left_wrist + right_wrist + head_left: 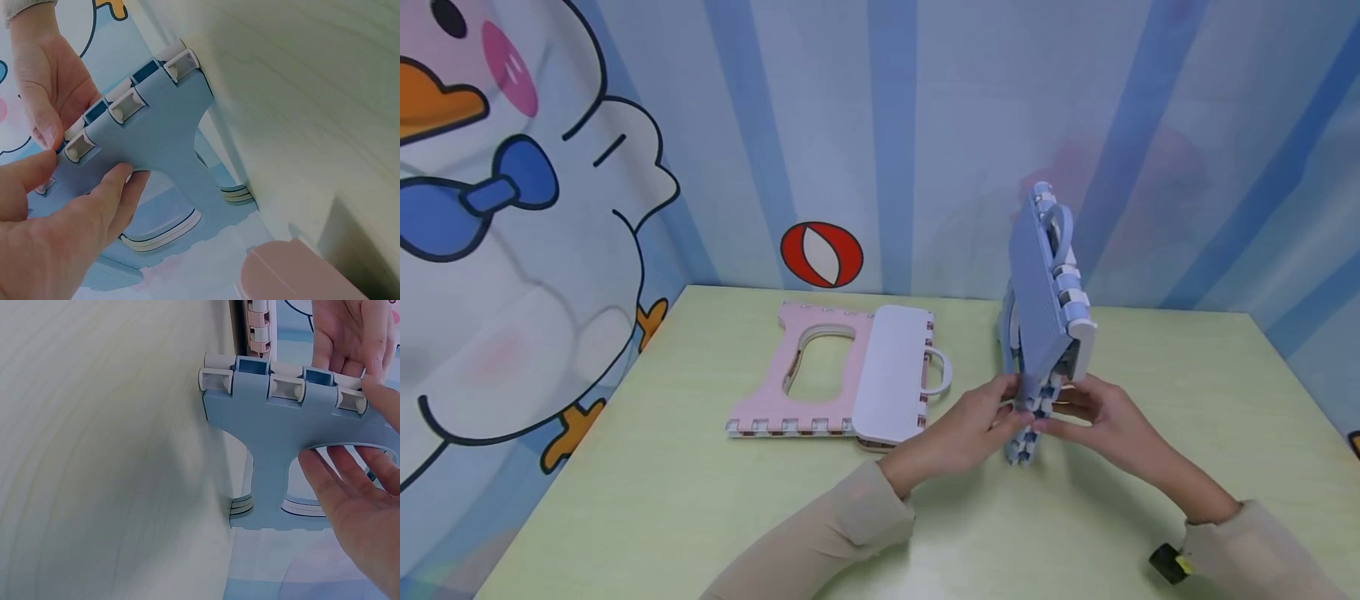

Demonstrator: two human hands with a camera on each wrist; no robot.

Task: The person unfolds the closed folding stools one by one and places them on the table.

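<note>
A blue folding stool point(1037, 292) stands upright on the table's right half, its hinged edge facing me. My left hand point(962, 429) grips its lower left side; in the left wrist view the thumb of this hand point(62, 237) lies by the hinges and its fingers reach the leg panel's opening. From the other side my right hand point(1112, 425) pinches the same hinged edge. The right wrist view has the right hand's fingers point(331, 481) at the opening of the blue leg panel point(269, 437), thumb near the hinges. The panel stands on the table.
A pink folding stool point(820, 404) with a pale top point(891, 375) and a loop handle lies flat to the left. A small black object point(1168, 564) with a yellow part is beside my right sleeve. A printed curtain hangs behind the table point(662, 500).
</note>
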